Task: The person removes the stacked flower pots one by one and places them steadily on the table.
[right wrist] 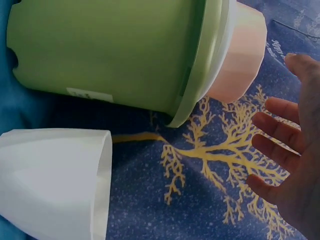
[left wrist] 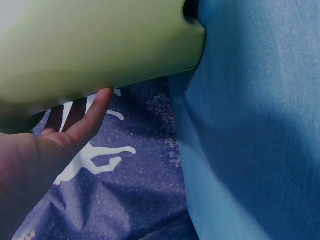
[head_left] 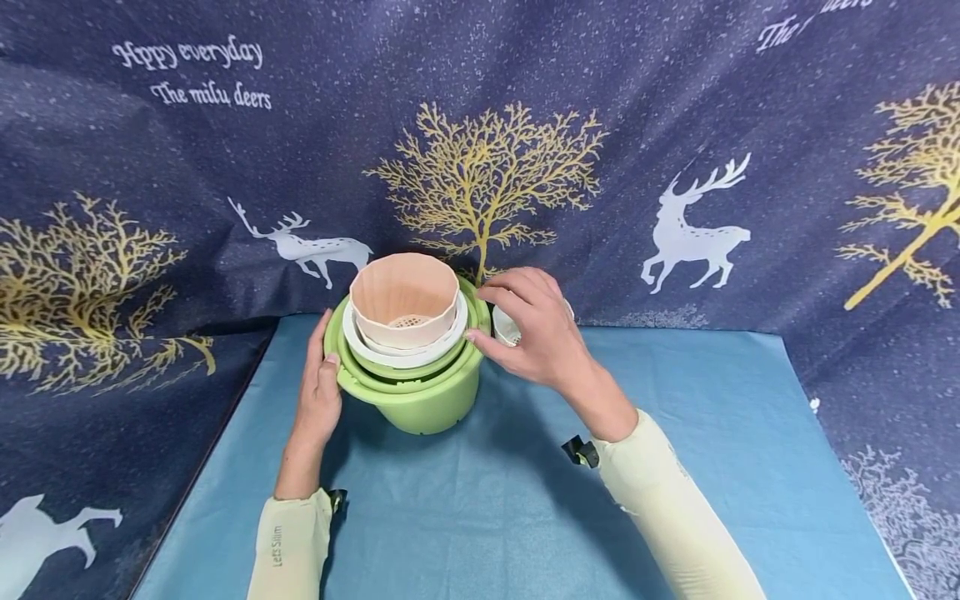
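A green flowerpot (head_left: pixel 431 410) stands at the back of the table, tilted slightly towards me in the head view. Nested in it are another green pot, a white pot (head_left: pixel 405 360) and a pinkish fluted pot (head_left: pixel 405 292) with drainage holes on top. My left hand (head_left: pixel 318 392) rests against the pot's left side near the rim; its fairly straight fingers (left wrist: pixel 97 112) touch the outer wall. To the right of the stack, my right hand (head_left: pixel 536 329) hovers with fingers spread and holds nothing. Partly behind it is a separate white pot (right wrist: pixel 55 180).
A blue cloth (head_left: pixel 465 517) covers the table. Dark blue fabric (head_left: pixel 315 167) printed with deer and golden trees hangs close behind the pots. A pale label (right wrist: pixel 90 95) sticks to the green pot's side.
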{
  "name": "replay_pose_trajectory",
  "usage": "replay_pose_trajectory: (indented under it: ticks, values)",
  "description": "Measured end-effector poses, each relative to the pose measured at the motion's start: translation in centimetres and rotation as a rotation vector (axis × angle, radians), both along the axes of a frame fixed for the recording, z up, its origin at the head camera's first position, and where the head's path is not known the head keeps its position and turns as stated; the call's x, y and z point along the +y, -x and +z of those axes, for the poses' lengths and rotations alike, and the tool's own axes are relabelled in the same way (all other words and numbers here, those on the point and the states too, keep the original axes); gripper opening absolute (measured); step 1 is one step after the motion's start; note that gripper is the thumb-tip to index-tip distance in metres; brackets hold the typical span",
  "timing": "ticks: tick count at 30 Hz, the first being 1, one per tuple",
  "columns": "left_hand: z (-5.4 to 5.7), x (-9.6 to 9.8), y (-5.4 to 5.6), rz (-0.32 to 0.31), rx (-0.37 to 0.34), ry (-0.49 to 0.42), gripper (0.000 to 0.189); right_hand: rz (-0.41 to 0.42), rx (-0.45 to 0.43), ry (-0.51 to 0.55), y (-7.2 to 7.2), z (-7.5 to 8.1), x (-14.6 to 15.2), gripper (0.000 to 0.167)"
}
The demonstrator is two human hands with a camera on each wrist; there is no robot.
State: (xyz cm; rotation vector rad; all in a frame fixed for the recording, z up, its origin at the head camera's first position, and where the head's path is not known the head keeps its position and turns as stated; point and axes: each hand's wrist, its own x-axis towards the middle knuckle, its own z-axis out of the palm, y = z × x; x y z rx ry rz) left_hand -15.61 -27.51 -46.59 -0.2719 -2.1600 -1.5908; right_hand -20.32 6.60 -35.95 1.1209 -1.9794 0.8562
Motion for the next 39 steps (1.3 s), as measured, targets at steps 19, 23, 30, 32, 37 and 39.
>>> replay_pose_trajectory:
  ticks: [19, 23, 30, 32, 37, 39]
  values:
    - [0.0, 0.1, 0.0, -0.002, -0.001, -0.001, 0.064, 0.03, -0.054, -0.081, -0.3, 0.5, -2.1, 0.045]
    - [-0.1, 0.0, 0.0, 0.002, 0.001, 0.008, 0.063, 0.044, -0.059, -0.099, -0.4, 0.6, -2.6, 0.047]
    - [-0.2, -0.1, 0.0, 0.002, 0.005, 0.013, 0.063, 0.041, -0.065, -0.164, -0.5, 0.6, -3.7, 0.048]
    - [-0.2, -0.1, 0.0, 0.002, 0.003, 0.012, 0.063, 0.035, -0.07, -0.188, -0.5, 0.6, -4.0, 0.047]
    - [-0.1, -0.1, 0.0, -0.005, 0.003, 0.015, 0.062, 0.007, -0.081, -0.239, -0.4, 0.4, -4.6, 0.048]
    - [-0.1, 0.0, -0.1, -0.006, 0.005, 0.014, 0.062, -0.003, -0.085, -0.254, -0.3, 0.3, -4.8, 0.049]
